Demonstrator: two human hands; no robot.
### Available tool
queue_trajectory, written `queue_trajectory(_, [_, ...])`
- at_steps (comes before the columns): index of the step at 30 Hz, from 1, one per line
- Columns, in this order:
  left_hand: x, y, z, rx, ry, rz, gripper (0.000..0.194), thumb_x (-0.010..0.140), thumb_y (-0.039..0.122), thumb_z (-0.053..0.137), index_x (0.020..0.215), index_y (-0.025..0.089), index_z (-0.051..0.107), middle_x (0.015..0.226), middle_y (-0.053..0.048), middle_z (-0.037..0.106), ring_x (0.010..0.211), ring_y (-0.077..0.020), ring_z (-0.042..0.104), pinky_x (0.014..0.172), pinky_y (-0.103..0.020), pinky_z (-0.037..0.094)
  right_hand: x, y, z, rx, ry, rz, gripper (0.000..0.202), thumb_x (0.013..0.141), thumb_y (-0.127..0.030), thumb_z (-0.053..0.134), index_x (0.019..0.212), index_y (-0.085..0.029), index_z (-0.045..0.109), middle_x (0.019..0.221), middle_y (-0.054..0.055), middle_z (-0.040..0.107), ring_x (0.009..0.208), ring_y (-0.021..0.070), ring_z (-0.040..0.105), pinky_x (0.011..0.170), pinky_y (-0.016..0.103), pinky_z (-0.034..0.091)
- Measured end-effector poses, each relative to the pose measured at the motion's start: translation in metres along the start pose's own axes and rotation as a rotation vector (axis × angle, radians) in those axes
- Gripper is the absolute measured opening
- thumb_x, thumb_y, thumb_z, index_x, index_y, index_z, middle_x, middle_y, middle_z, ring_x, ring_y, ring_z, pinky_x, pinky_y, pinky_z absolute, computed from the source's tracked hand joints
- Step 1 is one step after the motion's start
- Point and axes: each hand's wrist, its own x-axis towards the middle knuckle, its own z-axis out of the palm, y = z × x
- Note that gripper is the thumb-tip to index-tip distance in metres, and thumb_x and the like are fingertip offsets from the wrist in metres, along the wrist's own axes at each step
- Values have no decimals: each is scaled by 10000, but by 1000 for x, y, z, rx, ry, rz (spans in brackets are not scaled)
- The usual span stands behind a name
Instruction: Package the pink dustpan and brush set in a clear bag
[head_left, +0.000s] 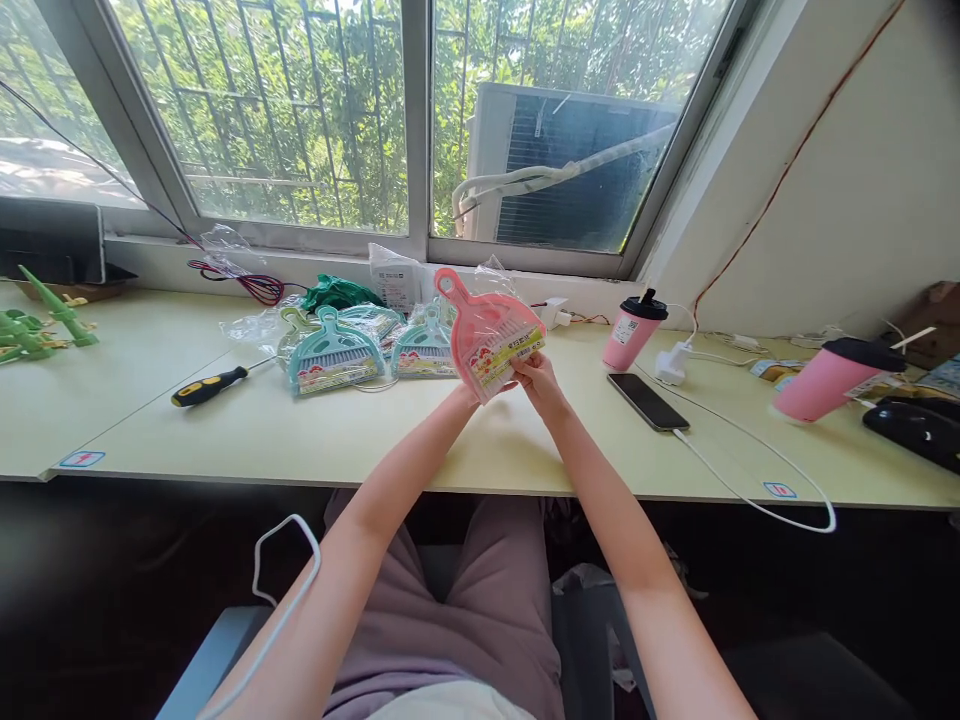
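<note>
A pink dustpan and brush set [491, 325] in clear packaging is held up over the table, tilted, with its handle at the upper left. My right hand [540, 380] pinches its lower right edge by the yellow label. My left hand [484, 392] is behind its lower end, mostly hidden, so its fingers cannot be made out. Just left of the pink set, a teal dustpan set [424, 350] lies wrapped on the table. Further left is another teal dustpan set [336, 352], with more packaged sets partly hidden behind.
A screwdriver [210, 386] lies left of the sets. Right of my hands are a phone [648, 400] with a white cable, a pink cup [632, 335], a tipped pink cup [832, 380] and a charger [672, 363]. Green cloth [337, 292] lies near the window.
</note>
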Motion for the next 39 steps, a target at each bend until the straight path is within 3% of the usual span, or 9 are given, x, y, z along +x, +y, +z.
queue_trajectory(3, [7, -2, -4, -184, 224, -93, 391, 897, 536, 554, 1098, 218, 659, 1057, -95, 710, 1052, -270, 642, 947, -448, 498, 4, 1, -7, 87, 149, -120, 371, 594, -334, 867, 875, -216, 656, 969, 30, 759, 961, 211, 708, 847, 346, 602])
queue_trajectory(6, [10, 7, -14, -268, 315, 19, 573, 890, 694, 455, 1187, 223, 592, 1133, -109, 698, 1180, -299, 607, 975, -438, 489, 10, 4, -18, 145, 264, -185, 300, 656, -275, 810, 888, -227, 626, 1010, 18, 745, 1031, 188, 692, 914, 343, 584])
queue_trajectory(8, [9, 13, -18, -248, 303, 111, 677, 878, 767, 377, 1248, 223, 533, 1173, -118, 681, 1217, -294, 596, 991, -432, 483, 14, 7, -26, 156, 328, -182, 269, 678, -238, 776, 891, -230, 612, 1014, 16, 738, 1037, 178, 689, 923, 342, 580])
queue_trajectory(10, [8, 13, -18, -138, 243, 165, 701, 837, 764, 482, 1283, 224, 490, 1203, -123, 666, 1224, -309, 593, 1004, -455, 475, 18, 10, -31, 151, 380, -147, 262, 673, -204, 763, 884, -226, 609, 989, 13, 734, 1005, 172, 692, 909, 338, 583])
queue_trajectory(13, [6, 5, -11, 82, 192, 288, 848, 646, 569, 824, 1312, 215, 436, 1279, -137, 627, 1247, -337, 571, 1040, -477, 450, 21, 14, -34, 139, 398, -94, 272, 666, -176, 766, 894, -211, 622, 951, 11, 730, 965, 166, 692, 898, 331, 585])
queue_trajectory(16, [5, -3, -7, 180, 188, 388, 976, 535, 442, 909, 1326, 194, 394, 1317, -171, 598, 1257, -355, 556, 1053, -488, 439, 22, 16, -32, 152, 391, -76, 257, 679, -156, 758, 900, -197, 633, 958, 13, 732, 977, 164, 687, 918, 325, 580])
queue_trajectory(24, [4, -8, -8, 210, 180, 404, 964, 607, 370, 870, 1390, 186, 340, 1239, -157, 634, 1175, -343, 616, 995, -493, 493, 25, 10, -32, 293, 394, -117, 211, 910, -189, 467, 1021, -207, 646, 1092, 28, 727, 1097, 130, 666, 1022, 321, 534])
queue_trajectory(31, [-7, -5, 7, 289, 146, 307, 926, 717, 442, 805, 1461, 219, 300, 1142, -140, 684, 723, -235, 718, 652, -378, 589, 27, 9, -39, 276, 487, -173, 296, 902, -117, 451, 1132, -205, 615, 1126, 33, 715, 1035, 109, 680, 1024, 318, 523])
queue_trajectory(39, [-20, -15, 18, 465, 113, 153, 561, 821, 448, 702, 1279, 168, 537, 993, -117, 750, 609, -160, 703, 557, -241, 518, 23, 2, -40, 222, 628, -250, 329, 911, -147, 445, 1193, -215, 600, 1161, 49, 693, 1019, 106, 680, 985, 314, 539])
